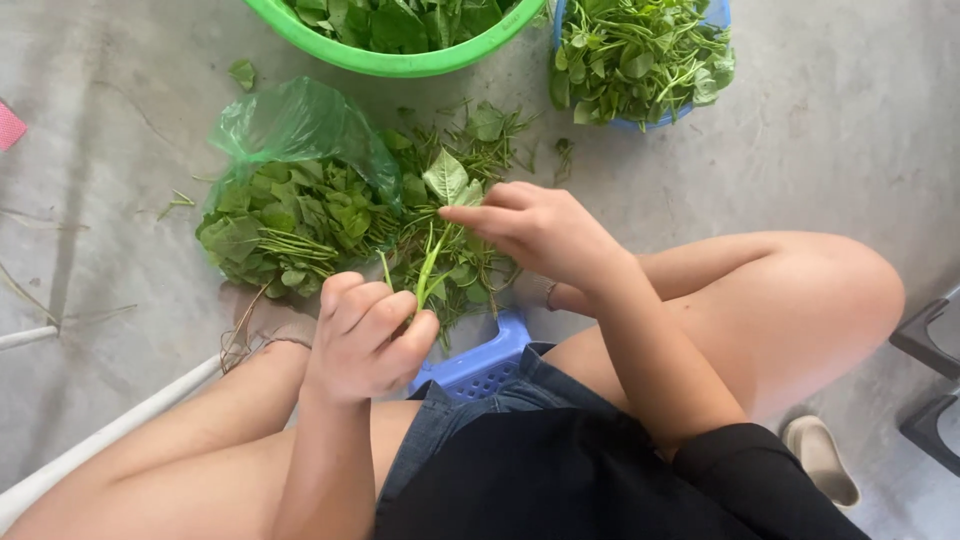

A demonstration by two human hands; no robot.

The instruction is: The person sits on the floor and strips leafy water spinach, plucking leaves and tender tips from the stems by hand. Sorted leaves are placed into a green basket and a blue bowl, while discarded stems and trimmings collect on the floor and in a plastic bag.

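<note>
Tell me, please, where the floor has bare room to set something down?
Bare grey concrete floor lies right of the blue plastic basket of greens, and left of the green plastic bag of leaves. Between the round green basin and the hands it's crowded.

Bare grey concrete floor [830, 140] in daylight, low blue plastic stool [478, 365].

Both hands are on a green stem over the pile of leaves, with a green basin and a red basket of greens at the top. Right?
Not quite: the basket is blue, not red, as the head view shows. The rest holds: the left hand and right hand hold a green stem over the leaf pile, with the green basin alongside.
</note>
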